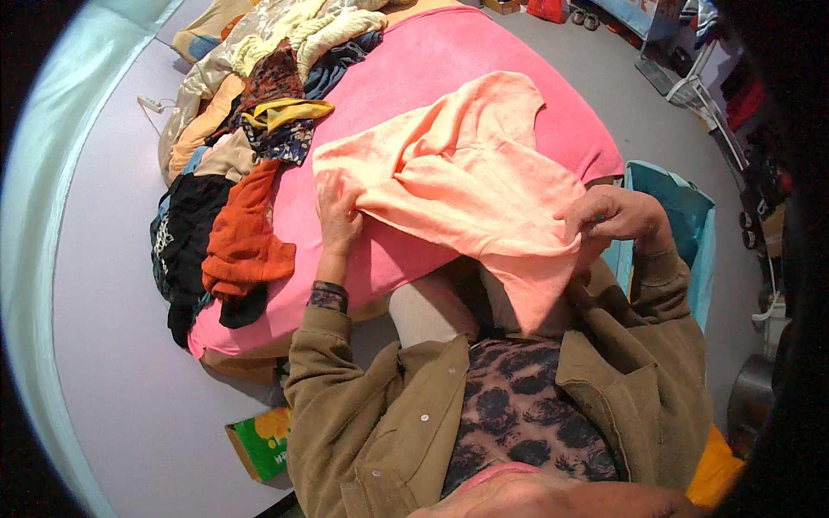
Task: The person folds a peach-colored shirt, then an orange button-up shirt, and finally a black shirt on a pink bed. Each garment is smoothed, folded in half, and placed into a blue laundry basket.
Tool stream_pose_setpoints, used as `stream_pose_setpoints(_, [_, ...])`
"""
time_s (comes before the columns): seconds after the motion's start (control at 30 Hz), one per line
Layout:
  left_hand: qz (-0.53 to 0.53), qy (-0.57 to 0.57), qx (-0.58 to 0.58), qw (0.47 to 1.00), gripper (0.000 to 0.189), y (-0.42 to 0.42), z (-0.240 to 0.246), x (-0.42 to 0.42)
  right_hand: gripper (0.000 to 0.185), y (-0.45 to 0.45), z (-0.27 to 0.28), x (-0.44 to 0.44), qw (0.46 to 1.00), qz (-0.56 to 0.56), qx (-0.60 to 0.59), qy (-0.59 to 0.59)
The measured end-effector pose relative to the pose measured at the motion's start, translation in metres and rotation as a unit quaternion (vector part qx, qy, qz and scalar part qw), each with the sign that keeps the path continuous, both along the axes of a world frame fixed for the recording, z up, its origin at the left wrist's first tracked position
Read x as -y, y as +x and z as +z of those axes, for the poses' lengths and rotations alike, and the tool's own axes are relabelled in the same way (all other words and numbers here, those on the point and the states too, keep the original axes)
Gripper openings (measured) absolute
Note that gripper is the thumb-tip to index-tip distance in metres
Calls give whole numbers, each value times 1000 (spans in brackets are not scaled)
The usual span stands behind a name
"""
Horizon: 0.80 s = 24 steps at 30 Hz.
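Observation:
A peach-coloured garment is spread, with creases, over a pink cloth-covered surface before me. Its near corner hangs past the edge over my lap. At its left end, my left hand holds the fabric, the fingertips partly lost against the cloth. Over on the right, my right hand pinches the garment's near right edge between thumb and fingers. The exact kind of garment is hard to tell because of the folds.
Piled clothes lie along the left side, among them an orange-red garment, a black one and a yellow one. A light-blue fabric bin stands at my right. On the floor at lower left is a green box.

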<state>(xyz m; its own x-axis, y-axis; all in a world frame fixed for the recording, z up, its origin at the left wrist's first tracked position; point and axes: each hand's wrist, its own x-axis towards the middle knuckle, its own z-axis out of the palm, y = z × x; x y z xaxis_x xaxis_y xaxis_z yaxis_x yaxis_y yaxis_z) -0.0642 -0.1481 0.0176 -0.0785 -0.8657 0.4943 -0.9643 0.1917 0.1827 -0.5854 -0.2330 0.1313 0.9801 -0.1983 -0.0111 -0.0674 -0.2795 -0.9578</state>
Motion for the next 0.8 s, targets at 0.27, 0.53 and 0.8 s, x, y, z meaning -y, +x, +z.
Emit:
stream_pose_setpoints(0.27, [-99, 101, -137, 980, 21, -11, 26, -76, 8, -36, -1, -12, 990, -32, 66, 123])
stream_pose_setpoints(0.53, [-13, 146, -454, 879, 13, -24, 47, -185, 15, -44, -3, -28, 989, -32, 25, 141])
stream_pose_setpoints(0.8, [23, 462, -421, 780, 11, -45, 28, -252, 18, -28, -50, -58, 973, -14, -121, 198])
